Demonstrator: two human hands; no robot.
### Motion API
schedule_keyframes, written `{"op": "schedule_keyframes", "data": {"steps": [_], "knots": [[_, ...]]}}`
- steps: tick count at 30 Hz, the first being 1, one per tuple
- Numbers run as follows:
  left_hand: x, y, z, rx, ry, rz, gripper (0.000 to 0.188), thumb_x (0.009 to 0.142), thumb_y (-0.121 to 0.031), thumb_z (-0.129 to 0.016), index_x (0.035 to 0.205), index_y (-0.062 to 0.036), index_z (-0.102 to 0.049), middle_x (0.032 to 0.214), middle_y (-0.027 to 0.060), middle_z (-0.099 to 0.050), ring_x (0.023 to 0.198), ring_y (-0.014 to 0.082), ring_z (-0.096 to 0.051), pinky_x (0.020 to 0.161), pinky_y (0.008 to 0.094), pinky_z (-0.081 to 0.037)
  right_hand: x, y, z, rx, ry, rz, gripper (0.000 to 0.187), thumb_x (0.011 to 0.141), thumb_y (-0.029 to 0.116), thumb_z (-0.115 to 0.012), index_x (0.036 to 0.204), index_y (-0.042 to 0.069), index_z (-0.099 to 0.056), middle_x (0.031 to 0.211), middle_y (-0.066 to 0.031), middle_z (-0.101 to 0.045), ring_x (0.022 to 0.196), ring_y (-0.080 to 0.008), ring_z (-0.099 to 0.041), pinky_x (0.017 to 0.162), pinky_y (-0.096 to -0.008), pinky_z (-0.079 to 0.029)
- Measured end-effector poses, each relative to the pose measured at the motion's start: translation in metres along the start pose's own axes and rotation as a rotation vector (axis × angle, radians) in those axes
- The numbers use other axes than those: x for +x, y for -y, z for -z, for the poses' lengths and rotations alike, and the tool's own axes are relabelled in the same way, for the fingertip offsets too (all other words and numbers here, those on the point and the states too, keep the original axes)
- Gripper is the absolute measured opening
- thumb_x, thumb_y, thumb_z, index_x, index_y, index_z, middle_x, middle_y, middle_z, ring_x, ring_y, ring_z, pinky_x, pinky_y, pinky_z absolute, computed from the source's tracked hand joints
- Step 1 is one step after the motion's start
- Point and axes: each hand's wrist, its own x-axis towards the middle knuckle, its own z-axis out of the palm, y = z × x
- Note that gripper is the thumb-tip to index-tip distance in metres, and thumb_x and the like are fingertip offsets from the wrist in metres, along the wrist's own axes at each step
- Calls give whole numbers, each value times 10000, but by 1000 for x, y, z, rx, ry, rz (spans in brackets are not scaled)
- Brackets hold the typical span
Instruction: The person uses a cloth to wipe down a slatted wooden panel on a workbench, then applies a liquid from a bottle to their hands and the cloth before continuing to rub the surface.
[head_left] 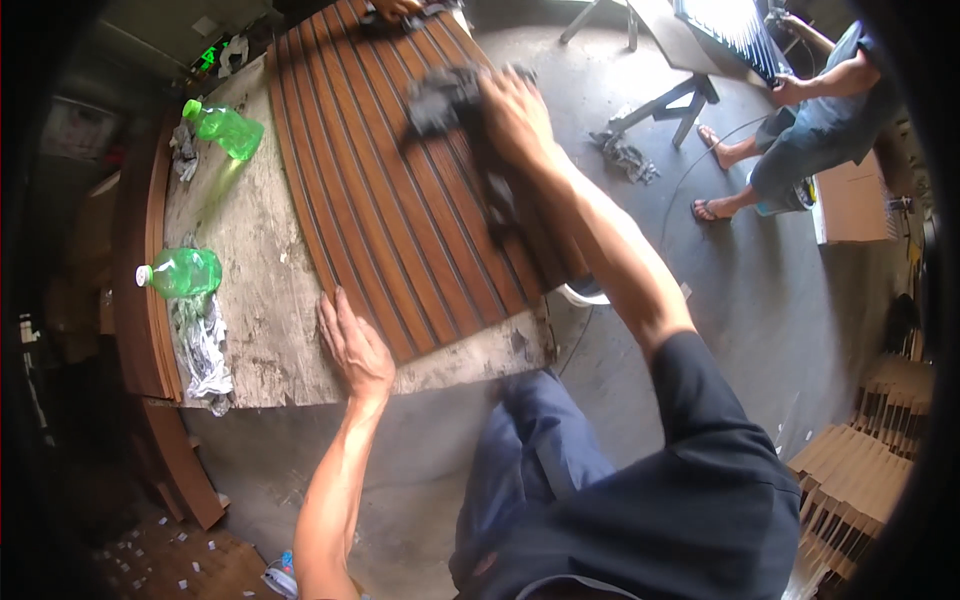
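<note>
A reddish-brown wooden panel (365, 150) with dark grooves between its slats lies on a worn, pale table (270, 330). My left hand (358, 350) rests open by the panel's near left edge, fingertips against it. On the far right part of the panel, my right hand (518, 118) holds a crumpled dark grey cloth (442, 102) against the wood. Motion blurs the cloth and that hand's fingers. Dark shapes below the cloth, on the panel's right side, are too smeared to tell cloth from shadow.
Two green bottles (228, 130) (188, 272) and crumpled white cloth (207, 350) lie left of the panel. Another person's hand (397, 8) is at its far end. A co-worker (825, 110) stands at right beside a trestle (670, 105). Stacked cardboard (855, 470) sits lower right.
</note>
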Motion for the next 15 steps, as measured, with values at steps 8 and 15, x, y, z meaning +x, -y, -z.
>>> {"op": "schedule_keyframes", "data": {"steps": [8,15], "knots": [[-7,21,8,35,-5,41,491,1014,-147,-400,1469,36,-395,1495,342,-359,1402,499,-333,1166,552,-250,-136,57,84,107,178,12,558,842,68,-557,1396,16,-515,1402,-238,-530,1376,-382,-448,1138,-495,-323],[-4,9,9,28,-9,11,476,1029,-156,-369,1469,24,-403,1496,322,-369,1404,477,-334,1171,525,-253,-58,16,44,136,69,114,465,855,35,-562,1320,16,-560,1340,-242,-564,1283,-425,-509,1062,-498,-409]]}}
